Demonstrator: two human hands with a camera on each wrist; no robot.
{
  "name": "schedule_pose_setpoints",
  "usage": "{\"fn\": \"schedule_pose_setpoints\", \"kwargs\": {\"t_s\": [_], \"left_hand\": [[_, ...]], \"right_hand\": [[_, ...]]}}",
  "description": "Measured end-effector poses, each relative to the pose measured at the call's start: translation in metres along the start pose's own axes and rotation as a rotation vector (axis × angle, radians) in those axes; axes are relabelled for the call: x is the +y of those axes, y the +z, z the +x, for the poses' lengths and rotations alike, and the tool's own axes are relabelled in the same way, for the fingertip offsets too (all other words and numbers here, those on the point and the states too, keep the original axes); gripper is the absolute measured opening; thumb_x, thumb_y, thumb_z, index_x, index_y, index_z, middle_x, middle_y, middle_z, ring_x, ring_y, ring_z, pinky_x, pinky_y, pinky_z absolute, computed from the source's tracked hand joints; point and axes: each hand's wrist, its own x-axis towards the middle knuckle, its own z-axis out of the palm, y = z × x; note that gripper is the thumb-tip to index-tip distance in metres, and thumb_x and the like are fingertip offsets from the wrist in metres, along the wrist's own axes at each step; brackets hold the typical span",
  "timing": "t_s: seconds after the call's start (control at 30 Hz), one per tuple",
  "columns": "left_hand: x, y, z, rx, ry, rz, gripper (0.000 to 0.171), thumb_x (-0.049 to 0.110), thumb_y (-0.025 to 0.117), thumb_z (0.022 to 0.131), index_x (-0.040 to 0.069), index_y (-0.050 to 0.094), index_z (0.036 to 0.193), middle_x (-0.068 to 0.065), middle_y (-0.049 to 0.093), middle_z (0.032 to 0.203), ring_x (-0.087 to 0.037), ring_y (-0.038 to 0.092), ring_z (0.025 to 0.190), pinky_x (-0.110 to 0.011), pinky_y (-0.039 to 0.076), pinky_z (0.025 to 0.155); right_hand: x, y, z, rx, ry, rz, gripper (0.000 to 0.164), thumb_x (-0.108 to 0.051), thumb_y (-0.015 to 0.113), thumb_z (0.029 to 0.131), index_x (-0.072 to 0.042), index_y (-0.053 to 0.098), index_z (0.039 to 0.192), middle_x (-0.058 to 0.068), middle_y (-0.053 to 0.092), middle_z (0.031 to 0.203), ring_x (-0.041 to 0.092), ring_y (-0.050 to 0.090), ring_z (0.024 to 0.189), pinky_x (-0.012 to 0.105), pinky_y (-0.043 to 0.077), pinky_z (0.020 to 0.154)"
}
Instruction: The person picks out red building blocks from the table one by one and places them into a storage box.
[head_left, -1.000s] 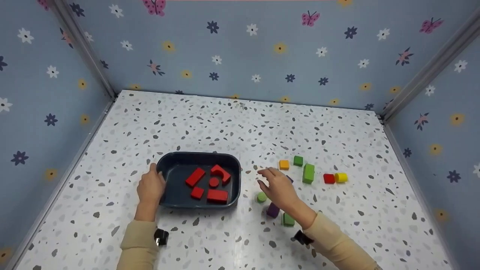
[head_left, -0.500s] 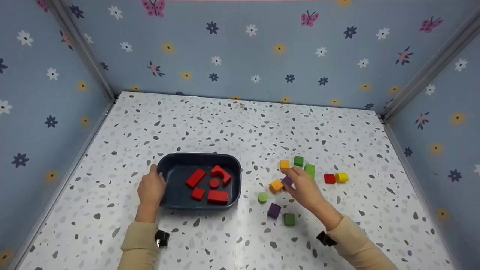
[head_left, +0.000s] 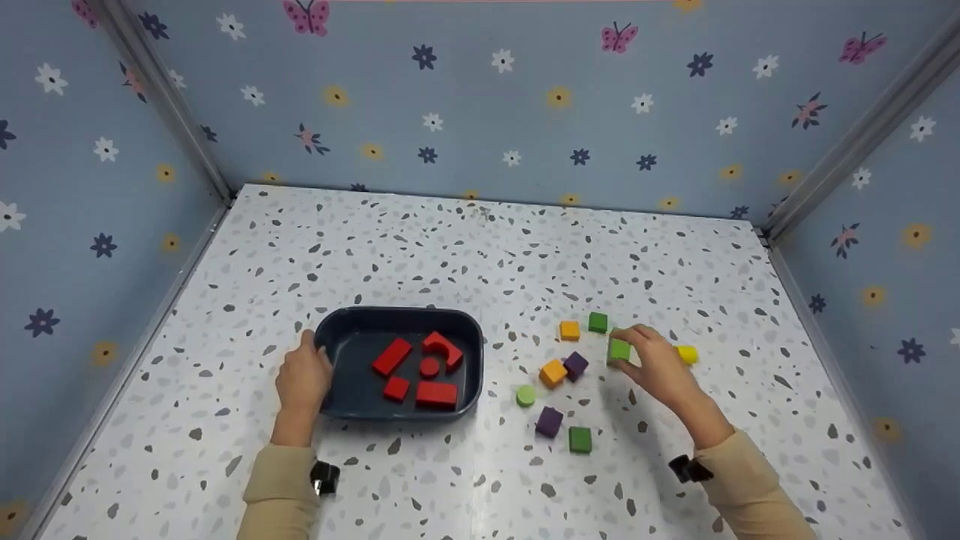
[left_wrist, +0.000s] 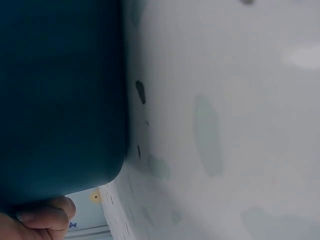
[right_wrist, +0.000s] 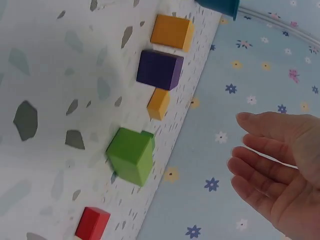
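My left hand point(head_left: 303, 375) grips the left end of a dark blue tray point(head_left: 397, 310); curled fingers point(left_wrist: 47, 217) show by its wall in the left wrist view. Several red blocks point(head_left: 436, 394) lie in the tray. To the right, my right hand point(head_left: 664, 367) hovers with nothing in it, its fingers slightly bent and apart. Its fingertips overlap a light green block point(head_left: 619, 350) in the head view, but in the right wrist view the hand stands clear of that block point(right_wrist: 131, 155). A red block point(right_wrist: 93, 223), hidden by the hand from above, lies beside it.
Between tray and right hand lie orange blocks point(head_left: 553, 373), purple blocks point(head_left: 549, 422), a light green round piece point(head_left: 526, 395) and dark green blocks point(head_left: 580, 439). A yellow cylinder point(head_left: 687, 354) is just beyond the right hand. Flowered panels point(head_left: 480, 97) wall the speckled table point(head_left: 360, 247).
My right hand has moved rightward, from above the orange and purple blocks to the light green block, now covering the red block. The left hand and tray have stayed in place.
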Motion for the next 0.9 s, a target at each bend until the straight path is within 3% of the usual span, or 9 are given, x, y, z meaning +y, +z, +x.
{"fn": "schedule_pose_setpoints", "kwargs": {"t_s": [0.17,0.27,0.4,0.9], "left_hand": [[0.000,-0.001,-0.001,0.005,-0.003,0.001,0.025,0.008,0.044,0.089,-0.004,0.043,0.111,-0.034,0.056,0.083,-0.046,0.056,0.067,-0.053,0.040,0.053],[0.000,-0.001,-0.001,0.021,0.004,0.001,0.024,0.007,0.045,0.089,-0.004,0.044,0.110,-0.034,0.056,0.082,-0.047,0.056,0.067,-0.053,0.040,0.053],[0.000,0.000,-0.001,0.032,0.010,-0.002,0.024,0.007,0.046,0.088,-0.004,0.044,0.109,-0.034,0.057,0.080,-0.046,0.056,0.066,-0.053,0.041,0.053],[0.000,0.001,0.000,0.006,-0.009,-0.002,0.026,0.008,0.044,0.089,-0.005,0.044,0.112,-0.033,0.057,0.087,-0.046,0.057,0.071,-0.053,0.042,0.057]], "right_hand": [[0.019,-0.005,0.000,0.000,0.011,-0.030,0.038,-0.001,0.071,0.071,0.005,0.057,0.106,0.017,0.056,0.101,0.028,0.056,0.080,0.040,0.045,0.069],[0.029,-0.007,0.001,-0.031,0.050,-0.036,0.039,-0.003,0.071,0.072,0.005,0.056,0.108,0.019,0.055,0.104,0.030,0.056,0.082,0.042,0.045,0.071],[0.044,-0.007,0.001,-0.058,0.079,-0.036,0.040,-0.002,0.071,0.072,0.007,0.055,0.108,0.022,0.054,0.105,0.037,0.052,0.097,0.047,0.041,0.080],[0.084,0.004,0.000,-0.190,0.149,-0.035,0.041,-0.002,0.070,0.072,0.010,0.054,0.107,0.025,0.052,0.102,0.038,0.052,0.092,0.048,0.040,0.079]]}}
